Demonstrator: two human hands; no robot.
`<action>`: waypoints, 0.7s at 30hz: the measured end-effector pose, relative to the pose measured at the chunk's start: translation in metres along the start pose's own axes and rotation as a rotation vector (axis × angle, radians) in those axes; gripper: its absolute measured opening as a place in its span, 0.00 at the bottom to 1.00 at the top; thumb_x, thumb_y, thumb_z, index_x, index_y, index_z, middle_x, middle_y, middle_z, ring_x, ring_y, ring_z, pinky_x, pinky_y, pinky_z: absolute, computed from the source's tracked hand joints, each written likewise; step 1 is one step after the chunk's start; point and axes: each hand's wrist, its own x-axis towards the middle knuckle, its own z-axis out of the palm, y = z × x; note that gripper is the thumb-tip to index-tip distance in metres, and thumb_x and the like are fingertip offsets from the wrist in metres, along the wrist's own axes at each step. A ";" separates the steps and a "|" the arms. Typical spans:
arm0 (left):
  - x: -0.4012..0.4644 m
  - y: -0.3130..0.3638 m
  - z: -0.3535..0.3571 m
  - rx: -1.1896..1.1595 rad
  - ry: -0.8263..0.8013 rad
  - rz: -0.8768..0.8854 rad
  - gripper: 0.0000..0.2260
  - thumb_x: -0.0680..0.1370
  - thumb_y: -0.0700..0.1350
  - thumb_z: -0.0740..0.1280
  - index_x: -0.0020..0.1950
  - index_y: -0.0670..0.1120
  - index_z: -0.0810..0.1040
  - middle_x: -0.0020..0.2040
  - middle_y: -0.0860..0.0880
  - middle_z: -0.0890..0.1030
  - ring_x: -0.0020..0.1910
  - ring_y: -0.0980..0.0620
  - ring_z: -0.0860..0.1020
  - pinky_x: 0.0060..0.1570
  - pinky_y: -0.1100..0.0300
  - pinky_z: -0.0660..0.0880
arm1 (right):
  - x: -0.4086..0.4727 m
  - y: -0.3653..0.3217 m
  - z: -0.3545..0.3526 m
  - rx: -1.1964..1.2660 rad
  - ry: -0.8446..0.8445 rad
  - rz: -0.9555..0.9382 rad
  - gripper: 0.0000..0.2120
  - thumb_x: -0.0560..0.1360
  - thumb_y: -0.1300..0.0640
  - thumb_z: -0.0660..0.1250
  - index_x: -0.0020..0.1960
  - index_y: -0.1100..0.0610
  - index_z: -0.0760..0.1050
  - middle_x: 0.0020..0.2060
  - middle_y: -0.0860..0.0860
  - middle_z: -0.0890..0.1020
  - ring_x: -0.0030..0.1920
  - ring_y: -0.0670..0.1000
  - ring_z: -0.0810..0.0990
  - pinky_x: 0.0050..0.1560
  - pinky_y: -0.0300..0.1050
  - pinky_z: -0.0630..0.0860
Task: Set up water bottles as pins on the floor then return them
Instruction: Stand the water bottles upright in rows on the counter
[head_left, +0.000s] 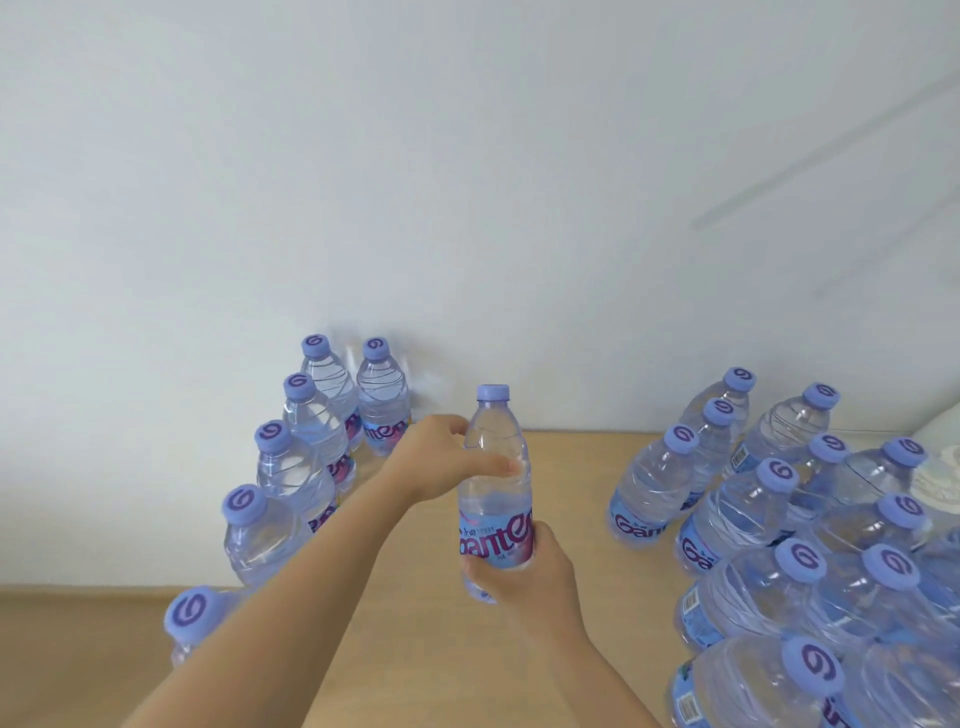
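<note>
Both forearms, right hand (524, 577) and left hand (441, 457) gripping upright bottle (496, 483), wooden surface (415, 649), white wall (363, 182)

Your left hand (441, 457) reaches in from the lower left, forearm stretched out, fingers (493, 464) curled round the upper part of the bottle (494, 483). Your right hand (524, 577) comes up from below and grips the same bottle at its lower part, thumb across the label.
</note>
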 end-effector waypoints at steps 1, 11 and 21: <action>-0.003 0.001 -0.006 0.006 -0.004 -0.001 0.23 0.52 0.65 0.74 0.41 0.57 0.75 0.40 0.58 0.78 0.41 0.60 0.78 0.36 0.62 0.72 | 0.000 -0.002 0.004 0.006 -0.007 -0.013 0.22 0.53 0.45 0.73 0.43 0.51 0.70 0.33 0.46 0.83 0.32 0.45 0.79 0.36 0.42 0.77; -0.007 -0.010 -0.072 0.082 0.068 -0.025 0.20 0.65 0.55 0.77 0.29 0.46 0.70 0.25 0.56 0.68 0.26 0.56 0.69 0.31 0.62 0.66 | 0.012 -0.024 0.035 0.067 -0.271 -0.118 0.24 0.56 0.48 0.77 0.49 0.52 0.75 0.39 0.44 0.84 0.39 0.42 0.82 0.36 0.35 0.76; 0.003 -0.024 -0.114 0.252 0.143 -0.034 0.21 0.65 0.50 0.75 0.53 0.50 0.70 0.46 0.48 0.76 0.41 0.51 0.73 0.34 0.62 0.67 | 0.069 -0.052 0.096 -0.083 -0.328 -0.247 0.22 0.57 0.54 0.79 0.48 0.60 0.79 0.47 0.61 0.81 0.48 0.58 0.81 0.48 0.52 0.79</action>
